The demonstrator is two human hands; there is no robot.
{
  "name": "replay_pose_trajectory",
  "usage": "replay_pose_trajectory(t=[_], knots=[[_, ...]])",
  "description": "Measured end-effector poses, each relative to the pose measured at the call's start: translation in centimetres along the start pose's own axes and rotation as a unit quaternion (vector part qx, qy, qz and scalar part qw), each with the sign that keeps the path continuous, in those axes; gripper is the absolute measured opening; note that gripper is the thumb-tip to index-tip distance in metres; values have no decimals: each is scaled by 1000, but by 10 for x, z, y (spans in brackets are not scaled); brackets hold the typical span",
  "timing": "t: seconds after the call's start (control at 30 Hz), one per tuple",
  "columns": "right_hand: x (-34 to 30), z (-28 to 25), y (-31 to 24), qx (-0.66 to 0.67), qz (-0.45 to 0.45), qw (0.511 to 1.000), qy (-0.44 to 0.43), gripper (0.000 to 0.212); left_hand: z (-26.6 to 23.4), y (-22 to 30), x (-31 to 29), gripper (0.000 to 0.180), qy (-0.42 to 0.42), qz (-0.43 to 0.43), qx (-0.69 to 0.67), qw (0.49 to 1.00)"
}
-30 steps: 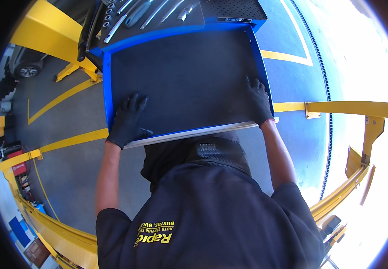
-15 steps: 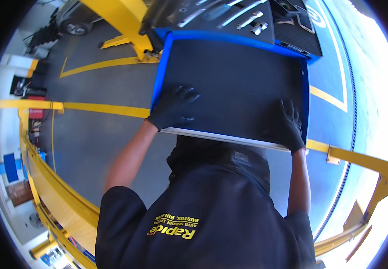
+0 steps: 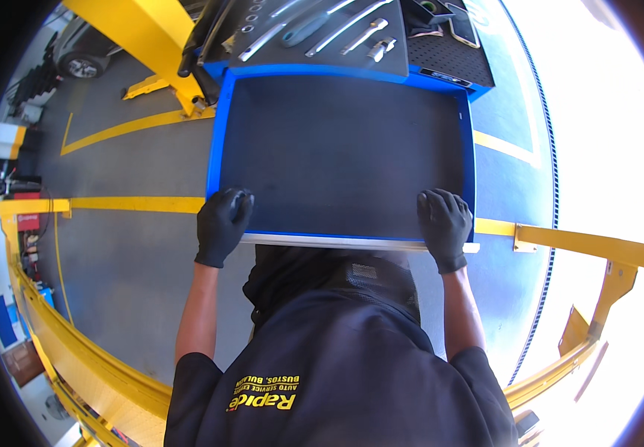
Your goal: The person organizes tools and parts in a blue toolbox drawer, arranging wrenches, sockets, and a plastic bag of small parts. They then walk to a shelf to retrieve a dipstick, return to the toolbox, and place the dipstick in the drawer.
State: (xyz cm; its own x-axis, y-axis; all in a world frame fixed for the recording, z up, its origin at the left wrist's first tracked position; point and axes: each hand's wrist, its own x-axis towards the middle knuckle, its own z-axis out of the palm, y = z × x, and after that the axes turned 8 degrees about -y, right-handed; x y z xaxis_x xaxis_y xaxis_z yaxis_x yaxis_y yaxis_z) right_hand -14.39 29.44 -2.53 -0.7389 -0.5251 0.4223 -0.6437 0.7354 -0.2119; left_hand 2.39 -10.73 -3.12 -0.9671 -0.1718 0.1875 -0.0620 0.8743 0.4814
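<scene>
A blue drawer (image 3: pixel 215 149) with a dark liner (image 3: pixel 344 149) is pulled out in front of me, its pale metal front edge (image 3: pixel 337 242) close to my body. At the near left corner, my left hand (image 3: pixel 223 226) in a black glove is closed over the drawer's side, fingers curled inward. My right hand (image 3: pixel 445 226), gloved alike, is closed over the near right corner, its fingers bent over the rim. What lies under both palms is hidden.
Above the drawer, a dark worktop holds a screwdriver (image 3: pixel 303 31), wrenches and sockets (image 3: pixel 382 49). A phone (image 3: pixel 463 26) lies at right. Yellow lift posts (image 3: pixel 139 37) and rails (image 3: pixel 590 246) stand around; a car wheel (image 3: pixel 82 67) shows far left.
Both hands have drawn back from lying spread inside the drawer to its near corners, and their fingers have closed. The view has shifted, so the drawer appears further left.
</scene>
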Motion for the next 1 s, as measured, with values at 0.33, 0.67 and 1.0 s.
replay_pose_trajectory(t=[0.33, 0.67, 1.0], knots=[[61, 42, 29, -21, -41, 989, 138, 8, 25, -40, 86, 15, 142, 18, 49, 988], [89, 109, 49, -30, -36, 992, 120, 20, 46, -87, 196, 45, 386, -39, 67, 919], [135, 120, 55, -20, 5, 991, 130, 32, 60, -116, 266, 83, 396, 9, -61, 916]])
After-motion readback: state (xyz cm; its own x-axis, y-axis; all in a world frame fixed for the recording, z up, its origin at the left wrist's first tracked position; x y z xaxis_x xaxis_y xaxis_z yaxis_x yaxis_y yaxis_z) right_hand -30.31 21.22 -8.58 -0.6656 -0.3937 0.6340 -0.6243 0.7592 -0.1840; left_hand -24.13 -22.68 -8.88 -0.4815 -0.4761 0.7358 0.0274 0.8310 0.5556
